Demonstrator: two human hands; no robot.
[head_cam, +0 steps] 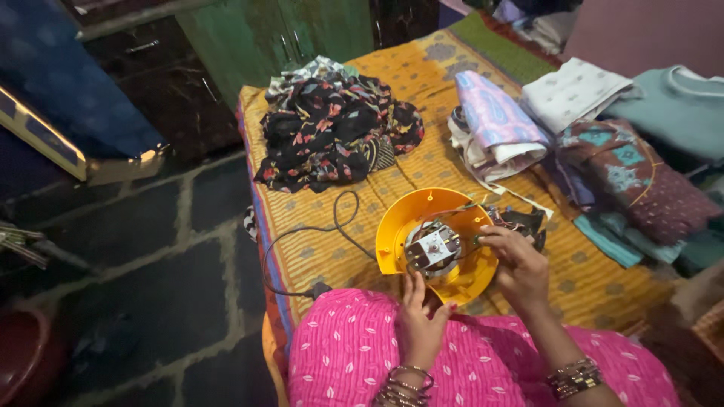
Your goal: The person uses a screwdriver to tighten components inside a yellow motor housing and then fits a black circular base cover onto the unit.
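At lower centre of the frame, the left hand (417, 320) rests open-fingered against the near rim of the yellow dish-shaped housing (400, 226). The right hand (516, 264) pinches wires at its right edge, just beside the grey motor (432, 247) at the centre.

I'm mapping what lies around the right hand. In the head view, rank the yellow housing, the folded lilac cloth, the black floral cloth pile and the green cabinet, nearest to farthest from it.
From the right hand:
1. Yellow housing: touching it, just left of the hand.
2. Folded lilac cloth: beyond the hand, on the orange bedspread.
3. Black floral cloth pile: far left of the bedspread.
4. Green cabinet: off the bed, at the top.
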